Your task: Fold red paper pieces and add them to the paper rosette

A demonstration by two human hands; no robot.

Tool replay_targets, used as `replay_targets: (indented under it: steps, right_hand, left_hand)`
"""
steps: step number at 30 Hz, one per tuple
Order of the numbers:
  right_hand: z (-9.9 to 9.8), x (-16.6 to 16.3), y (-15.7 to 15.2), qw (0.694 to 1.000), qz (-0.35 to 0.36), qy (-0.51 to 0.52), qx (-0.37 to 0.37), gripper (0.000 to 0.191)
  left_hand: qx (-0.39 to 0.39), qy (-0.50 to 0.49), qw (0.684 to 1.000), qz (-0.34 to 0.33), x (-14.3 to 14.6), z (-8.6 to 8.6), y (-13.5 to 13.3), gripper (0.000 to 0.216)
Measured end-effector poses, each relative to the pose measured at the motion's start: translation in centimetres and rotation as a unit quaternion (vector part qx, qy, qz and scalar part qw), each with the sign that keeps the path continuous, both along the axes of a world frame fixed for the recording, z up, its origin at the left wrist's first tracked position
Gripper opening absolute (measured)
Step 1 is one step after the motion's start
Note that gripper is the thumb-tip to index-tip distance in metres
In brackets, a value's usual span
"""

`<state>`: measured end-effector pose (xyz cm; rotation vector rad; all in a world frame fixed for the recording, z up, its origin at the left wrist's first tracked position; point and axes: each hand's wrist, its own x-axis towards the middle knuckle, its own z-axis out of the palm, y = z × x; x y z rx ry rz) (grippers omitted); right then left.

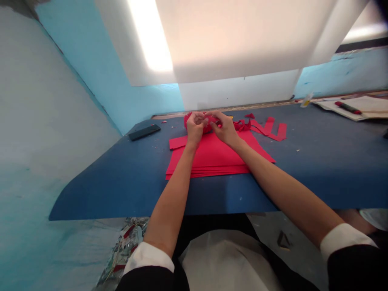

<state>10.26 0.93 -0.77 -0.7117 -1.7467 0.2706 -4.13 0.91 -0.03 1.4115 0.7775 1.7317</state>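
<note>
Paper stack on table, probably a phone left, paper strips right.

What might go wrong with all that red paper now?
The fringed red paper at the left hand and right hand might crease or tear if squeezed too hard. The stack of red sheets lies beneath both forearms, so a bump could push it crooked. Loose red strips lie beyond the right hand; a sweeping arm might scatter them.
</note>
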Motion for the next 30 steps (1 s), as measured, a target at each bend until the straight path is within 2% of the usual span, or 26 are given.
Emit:
replay_targets:
  steps: [10, 15, 18, 23, 26, 30]
  right_hand:
    - [0.2, 0.0, 0.1, 0.997, 0.022, 0.030, -0.070, 0.020]
    - [0.1, 0.0, 0.4, 0.991, 0.064, 0.055, -0.104, 0.019]
    - [0.2, -0.1, 0.3, 0.991, 0.059, 0.049, -0.109, 0.012]
    - [0.9, 0.1, -0.3, 0.996, -0.007, 0.030, -0.080, 0.034]
    - [1.1, 0.3, -0.5, 0.996, -0.036, 0.025, -0.079, 0.040]
    - [0.9, 0.4, -0.3, 0.997, -0.012, 0.013, -0.077, 0.041]
  left_hand:
    - [0.001, 0.006, 1.000, 0.017, 0.0, 0.5, -0.3, 0.028]
    - [0.004, -0.028, 0.998, 0.050, 0.0, 0.4, 0.1, 0.029]
    - [-0.001, -0.047, 0.998, 0.051, 0.0, 0.2, 0.4, 0.030]
    - [0.003, -0.037, 0.999, 0.029, 0.1, 0.1, 0.3, 0.038]
    - [0.018, -0.025, 0.999, 0.014, 0.1, 0.1, 0.2, 0.047]
    - [0.030, -0.022, 0.999, 0.004, 0.0, 0.1, 0.0, 0.044]
